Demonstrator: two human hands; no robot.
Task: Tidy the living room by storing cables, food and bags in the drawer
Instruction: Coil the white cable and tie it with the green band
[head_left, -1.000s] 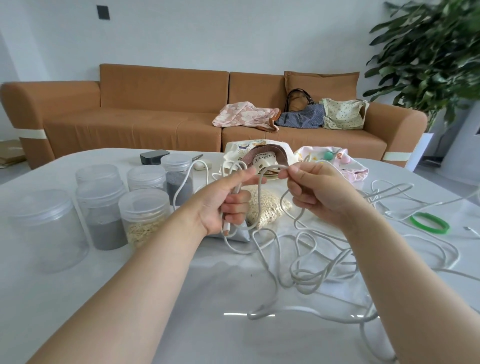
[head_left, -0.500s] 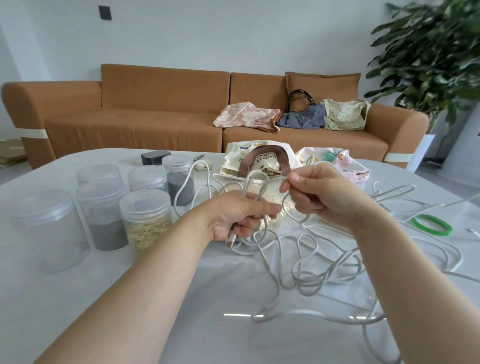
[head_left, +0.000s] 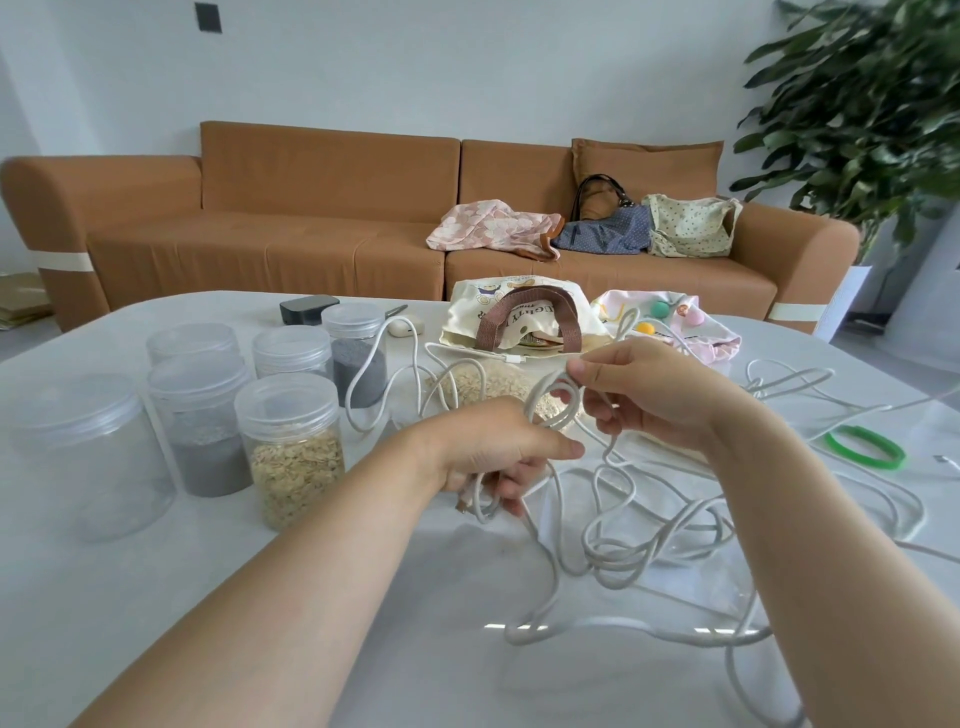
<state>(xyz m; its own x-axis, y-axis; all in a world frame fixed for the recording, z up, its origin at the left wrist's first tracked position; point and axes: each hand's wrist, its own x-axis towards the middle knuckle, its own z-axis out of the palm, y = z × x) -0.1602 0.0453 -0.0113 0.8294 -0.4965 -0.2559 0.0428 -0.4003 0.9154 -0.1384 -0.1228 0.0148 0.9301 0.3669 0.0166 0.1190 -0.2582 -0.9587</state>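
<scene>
A long white cable lies tangled across the white table. My left hand grips a small coil of it near the plug end, fingers curled round the loops. My right hand pinches a strand of the same cable between thumb and forefinger just above the coil. Behind my hands lies a clear bag of oats. Further back are a cream tote bag with brown handles and a pink fabric bag.
Several clear lidded jars, some with grain or grey powder, stand at the left. A green ring lies at the right. A dark box sits at the back. Three bags rest on the orange sofa; a plant stands right.
My left hand has dropped lower and turned palm down with the coil in it. My right hand has brought another loop of cable over toward the coil.
</scene>
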